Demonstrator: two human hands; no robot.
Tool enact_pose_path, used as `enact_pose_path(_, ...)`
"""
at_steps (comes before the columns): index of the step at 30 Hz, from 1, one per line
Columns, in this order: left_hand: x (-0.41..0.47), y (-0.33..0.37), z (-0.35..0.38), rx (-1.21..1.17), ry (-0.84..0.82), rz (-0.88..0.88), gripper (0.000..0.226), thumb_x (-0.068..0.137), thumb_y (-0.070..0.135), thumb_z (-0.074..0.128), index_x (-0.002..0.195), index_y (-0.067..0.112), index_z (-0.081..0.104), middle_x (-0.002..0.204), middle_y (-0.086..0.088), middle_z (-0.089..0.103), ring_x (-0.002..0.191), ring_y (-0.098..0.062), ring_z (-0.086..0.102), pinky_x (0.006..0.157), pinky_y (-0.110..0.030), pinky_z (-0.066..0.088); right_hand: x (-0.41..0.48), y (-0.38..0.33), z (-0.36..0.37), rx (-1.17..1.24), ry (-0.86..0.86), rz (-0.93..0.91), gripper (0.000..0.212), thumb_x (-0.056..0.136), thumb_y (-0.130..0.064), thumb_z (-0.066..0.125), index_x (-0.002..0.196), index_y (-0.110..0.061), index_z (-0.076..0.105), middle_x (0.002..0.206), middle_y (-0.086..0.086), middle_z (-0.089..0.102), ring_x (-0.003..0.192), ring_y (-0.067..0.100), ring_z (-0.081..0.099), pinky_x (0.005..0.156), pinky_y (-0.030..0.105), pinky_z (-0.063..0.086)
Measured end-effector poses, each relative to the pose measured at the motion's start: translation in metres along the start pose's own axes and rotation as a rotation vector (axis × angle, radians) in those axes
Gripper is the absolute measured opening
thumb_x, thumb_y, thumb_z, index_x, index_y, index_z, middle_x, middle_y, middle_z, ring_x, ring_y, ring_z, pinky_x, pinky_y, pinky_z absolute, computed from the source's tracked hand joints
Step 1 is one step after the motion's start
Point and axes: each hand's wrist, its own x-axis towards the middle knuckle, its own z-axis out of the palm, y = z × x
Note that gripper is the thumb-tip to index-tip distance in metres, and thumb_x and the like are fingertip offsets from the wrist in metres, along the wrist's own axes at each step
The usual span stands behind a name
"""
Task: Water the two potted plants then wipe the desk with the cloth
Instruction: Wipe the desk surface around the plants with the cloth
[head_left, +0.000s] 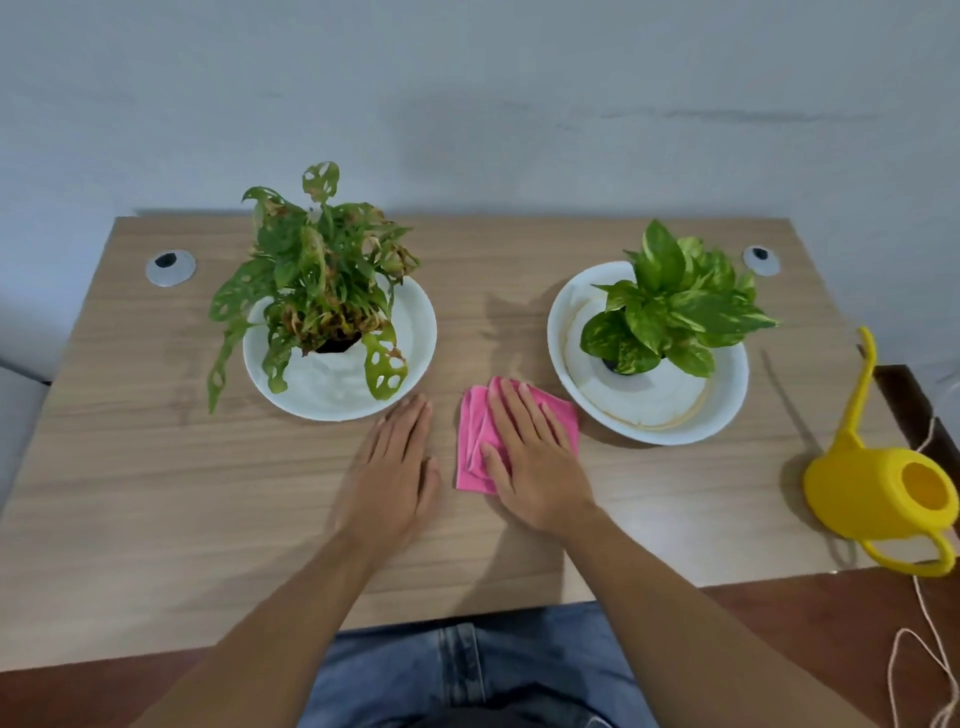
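Right hand (530, 457) lies spread flat on the pink cloth (558, 413); left hand (392, 478) spread flat beside it.

We see two round grey cable grommets, one (170, 267) at the far left, another (761, 260) at the far right. A pale string (930, 670) trails over the reddish-brown floor (810, 613).

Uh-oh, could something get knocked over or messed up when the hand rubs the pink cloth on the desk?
Maybe. The right hand lies flat on the folded pink cloth, close to the white saucer under the yellow-green leafy plant; a wide swipe might bump it. The holey-leaved plant droops over its white plate near the left hand, so leaves could snag. The yellow plastic watering can sits at the wooden desk edge and could fall.
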Motion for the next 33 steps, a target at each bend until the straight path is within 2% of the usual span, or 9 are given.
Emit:
enact_pose_path(3, 0.000, -0.002, 0.005, 0.026, 0.015, 0.002, 0.073, 0.110, 0.035, 0.041, 0.176, 0.012, 0.019, 0.184, -0.003, 0.021, 0.172, -0.015, 0.016, 0.139, -0.045, 0.023, 0.014, 0.015, -0.007, -0.017, 0.005, 0.036, 0.071, 0.116, -0.049, 0.031, 0.177, -0.024, 0.004, 0.185, -0.005, -0.003, 0.171, 0.014, -0.002, 0.138, 0.042, 0.013)
enact_pose_path(7, 0.002, -0.005, 0.010, 0.010, 0.038, -0.013, 0.076, 0.108, 0.036, 0.045, 0.176, 0.014, 0.019, 0.185, -0.001, 0.020, 0.171, -0.013, 0.016, 0.140, -0.043, 0.020, 0.049, 0.014, -0.011, -0.011, -0.002, 0.062, 0.070, 0.117, -0.044, 0.032, 0.177, -0.015, 0.009, 0.185, 0.003, 0.003, 0.171, 0.021, 0.000, 0.138, 0.046, 0.009)
enact_pose_path(14, 0.003, -0.003, 0.007, -0.007, -0.008, -0.042, 0.082, 0.107, 0.035, 0.049, 0.178, 0.017, 0.011, 0.186, 0.000, 0.013, 0.172, -0.014, 0.014, 0.140, -0.043, 0.019, 0.109, -0.032, -0.009, -0.016, 0.007, 0.141, 0.070, 0.116, -0.045, 0.022, 0.177, -0.015, 0.004, 0.185, 0.004, 0.000, 0.171, 0.021, 0.000, 0.137, 0.046, 0.008)
enact_pose_path(19, 0.002, -0.004, 0.006, -0.040, -0.002, -0.071, 0.079, 0.105, 0.033, 0.049, 0.176, 0.013, 0.019, 0.185, -0.004, 0.019, 0.171, -0.018, 0.019, 0.139, -0.044, 0.021, 0.088, -0.047, -0.002, 0.020, -0.003, 0.017, 0.069, 0.116, -0.046, 0.022, 0.177, -0.018, 0.004, 0.185, 0.002, 0.000, 0.171, 0.020, -0.003, 0.138, 0.047, 0.008)
enact_pose_path(24, 0.003, -0.005, 0.008, -0.036, -0.005, -0.048, 0.078, 0.105, 0.031, 0.047, 0.176, 0.011, 0.021, 0.185, -0.006, 0.020, 0.171, -0.020, 0.021, 0.138, -0.047, 0.025, 0.047, -0.012, 0.001, 0.012, 0.008, -0.110, 0.070, 0.117, -0.050, 0.030, 0.177, -0.026, 0.004, 0.185, -0.007, 0.000, 0.171, 0.012, -0.003, 0.136, 0.048, 0.015)
enact_pose_path(28, 0.002, -0.005, 0.009, -0.021, -0.023, -0.063, 0.081, 0.104, 0.033, 0.046, 0.176, 0.012, 0.017, 0.186, -0.004, 0.016, 0.171, -0.019, 0.019, 0.138, -0.046, 0.024, 0.046, 0.011, -0.002, -0.003, 0.003, -0.116, 0.072, 0.116, -0.051, 0.030, 0.177, -0.027, 0.000, 0.185, -0.010, -0.004, 0.171, 0.011, -0.002, 0.136, 0.047, 0.019)
enact_pose_path(33, 0.002, -0.002, 0.007, -0.025, -0.023, -0.098, 0.082, 0.105, 0.034, 0.049, 0.177, 0.013, 0.014, 0.186, -0.005, 0.014, 0.171, -0.021, 0.018, 0.138, -0.045, 0.024, 0.085, 0.009, -0.011, -0.014, 0.016, 0.029, 0.072, 0.116, -0.047, 0.031, 0.177, -0.022, 0.004, 0.185, -0.002, 0.002, 0.171, 0.019, 0.002, 0.138, 0.046, 0.010)
